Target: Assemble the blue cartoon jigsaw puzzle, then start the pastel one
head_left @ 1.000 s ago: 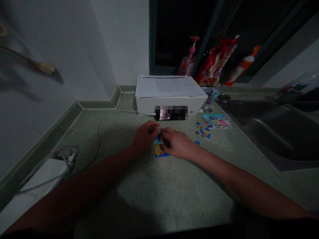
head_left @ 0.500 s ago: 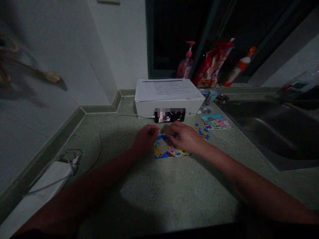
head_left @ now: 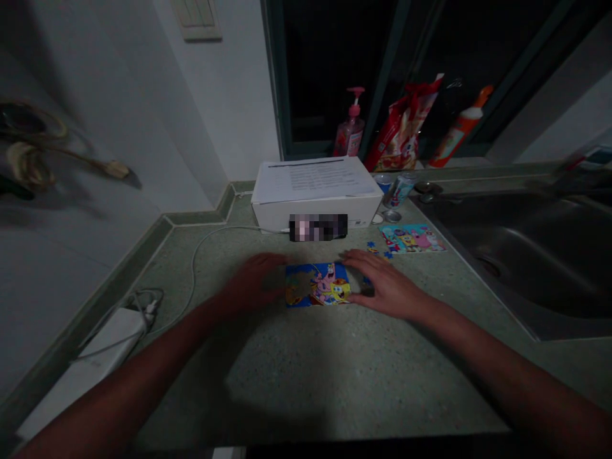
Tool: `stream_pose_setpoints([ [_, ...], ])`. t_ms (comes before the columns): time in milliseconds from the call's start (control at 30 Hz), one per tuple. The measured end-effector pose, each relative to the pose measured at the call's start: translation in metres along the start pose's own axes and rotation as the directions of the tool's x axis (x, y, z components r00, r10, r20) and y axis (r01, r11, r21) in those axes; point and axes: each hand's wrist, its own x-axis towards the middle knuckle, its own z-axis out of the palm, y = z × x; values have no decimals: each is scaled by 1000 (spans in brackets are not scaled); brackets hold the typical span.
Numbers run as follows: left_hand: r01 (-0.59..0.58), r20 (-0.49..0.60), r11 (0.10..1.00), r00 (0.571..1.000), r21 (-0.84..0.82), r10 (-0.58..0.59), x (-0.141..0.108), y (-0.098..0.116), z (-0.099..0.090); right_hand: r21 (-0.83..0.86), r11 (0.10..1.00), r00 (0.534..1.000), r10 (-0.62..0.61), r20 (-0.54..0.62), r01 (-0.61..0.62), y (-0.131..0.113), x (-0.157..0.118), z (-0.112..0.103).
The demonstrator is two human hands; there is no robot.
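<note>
A partly filled jigsaw puzzle (head_left: 329, 287) with blue, pink and yellow cartoon figures lies flat on the counter, a gap showing in its left half. At its left edge is my left hand (head_left: 255, 280), fingers apart and holding nothing. My right hand (head_left: 385, 284) curves around the right edge, thumb near the lower corner and fingers near the upper one, also apart. Whether the fingertips touch the puzzle I cannot tell. Loose puzzle pieces (head_left: 371, 245) lie just beyond my right hand, partly hidden by it. A colourful cartoon picture card (head_left: 415, 238) rests farther right.
A phone (head_left: 318, 227) with a cable leans on a white box (head_left: 306, 210) topped by a printed sheet. To the right is a steel sink (head_left: 521, 255); a can (head_left: 400, 190) stands near it. A white power strip (head_left: 108, 341) lies at left. Bottles and a red bag (head_left: 404, 127) line the windowsill.
Both hands have moved apart, from above the puzzle to its left and right sides, and their fingers have spread. More of the puzzle shows now. The view has shifted slightly.
</note>
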Motion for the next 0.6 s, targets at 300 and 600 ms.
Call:
stream_pose_setpoints([
  [300,52,71,998,996,-23,-50,-37,-4,8,-18,997,997,72,35,-71,-3,-7,6],
  [600,48,70,998,997,-42,-45,-28,0,8,-28,995,993,93,78,-91,-3,-10,4],
])
